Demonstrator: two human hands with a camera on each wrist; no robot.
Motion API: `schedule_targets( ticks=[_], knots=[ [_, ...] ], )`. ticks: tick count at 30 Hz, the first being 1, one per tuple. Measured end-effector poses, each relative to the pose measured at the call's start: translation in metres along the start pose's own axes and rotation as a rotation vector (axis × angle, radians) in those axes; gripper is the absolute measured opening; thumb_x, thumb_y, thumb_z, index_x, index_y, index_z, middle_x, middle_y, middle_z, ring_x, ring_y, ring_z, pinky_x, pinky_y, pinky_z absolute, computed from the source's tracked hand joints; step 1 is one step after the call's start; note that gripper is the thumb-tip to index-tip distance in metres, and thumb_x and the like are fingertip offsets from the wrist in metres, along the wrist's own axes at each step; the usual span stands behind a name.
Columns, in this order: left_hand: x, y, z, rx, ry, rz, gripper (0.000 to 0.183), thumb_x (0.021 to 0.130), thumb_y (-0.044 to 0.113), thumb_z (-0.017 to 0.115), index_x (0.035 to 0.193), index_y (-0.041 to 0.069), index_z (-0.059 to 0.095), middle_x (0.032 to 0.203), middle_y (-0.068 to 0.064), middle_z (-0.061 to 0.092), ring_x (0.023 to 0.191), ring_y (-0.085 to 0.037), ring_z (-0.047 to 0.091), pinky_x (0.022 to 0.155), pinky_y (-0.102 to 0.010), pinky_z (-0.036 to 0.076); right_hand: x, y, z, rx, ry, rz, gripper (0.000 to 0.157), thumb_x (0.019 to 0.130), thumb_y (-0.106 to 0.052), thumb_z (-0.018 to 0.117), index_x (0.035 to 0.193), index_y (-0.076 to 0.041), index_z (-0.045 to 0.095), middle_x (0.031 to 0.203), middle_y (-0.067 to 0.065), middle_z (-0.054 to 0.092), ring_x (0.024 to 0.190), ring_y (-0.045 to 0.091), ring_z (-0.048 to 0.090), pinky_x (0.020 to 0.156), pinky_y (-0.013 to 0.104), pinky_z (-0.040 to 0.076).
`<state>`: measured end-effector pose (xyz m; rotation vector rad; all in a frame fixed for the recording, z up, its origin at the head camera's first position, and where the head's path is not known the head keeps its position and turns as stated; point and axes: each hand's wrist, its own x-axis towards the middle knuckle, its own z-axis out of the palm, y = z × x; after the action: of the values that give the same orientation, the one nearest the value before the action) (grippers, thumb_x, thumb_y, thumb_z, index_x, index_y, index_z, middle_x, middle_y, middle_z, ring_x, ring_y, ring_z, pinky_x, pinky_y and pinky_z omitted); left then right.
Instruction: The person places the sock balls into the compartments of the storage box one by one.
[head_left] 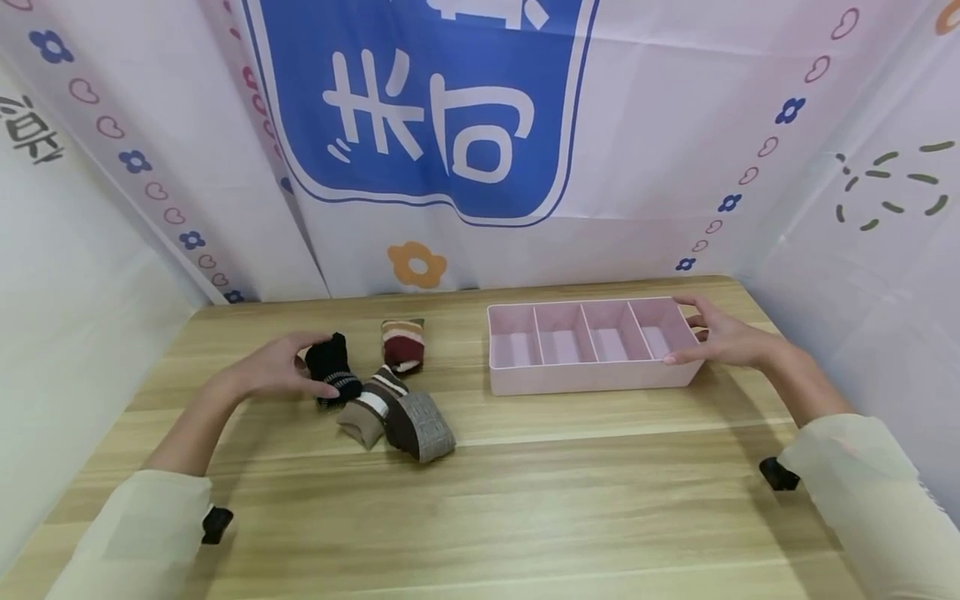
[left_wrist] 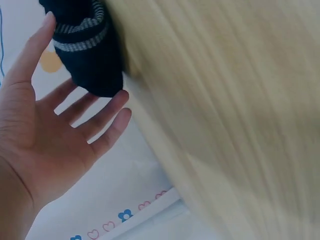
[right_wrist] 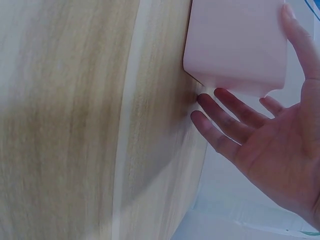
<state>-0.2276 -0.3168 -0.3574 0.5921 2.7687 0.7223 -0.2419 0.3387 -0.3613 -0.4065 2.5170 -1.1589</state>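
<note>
A black folded sock (head_left: 330, 367) with grey stripes lies at the left of the wooden table. My left hand (head_left: 273, 367) holds it between the thumb and the fingers. The left wrist view shows the thumb along one side of the black sock (left_wrist: 90, 65) and fingertips at its end. Over on the right, my right hand (head_left: 731, 335) grips the end of a pink box (head_left: 588, 377) with four compartments, thumb at the front wall and a finger at the back. In the right wrist view the other fingers hang loosely below the pink box (right_wrist: 235, 45).
Beside the black sock lie a brown-and-white striped folded sock (head_left: 363, 421), a grey-and-dark one (head_left: 427, 425) and a red striped one (head_left: 403, 343). The wooden table (head_left: 480, 517) ends at a printed cloth backdrop (head_left: 637, 167), with white cloth walls at both sides.
</note>
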Motion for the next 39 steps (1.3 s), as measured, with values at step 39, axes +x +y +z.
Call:
schedule_targets(
  ticks=[39],
  knots=[
    [0.015, 0.033, -0.001, -0.036, 0.199, 0.064, 0.082, 0.079, 0.021, 0.089, 0.146, -0.004, 0.049, 0.127, -0.029, 0.063, 0.105, -0.038, 0.063, 0.086, -0.051, 0.052, -0.003, -0.004, 0.002, 0.026, -0.004, 0.010, 0.104, 0.090, -0.018, 0.079, 0.161, -0.003, 0.005, 0.152, 0.046, 0.027, 0.137, 0.063, 0.035, 0.107, 0.064, 0.040]
  ],
)
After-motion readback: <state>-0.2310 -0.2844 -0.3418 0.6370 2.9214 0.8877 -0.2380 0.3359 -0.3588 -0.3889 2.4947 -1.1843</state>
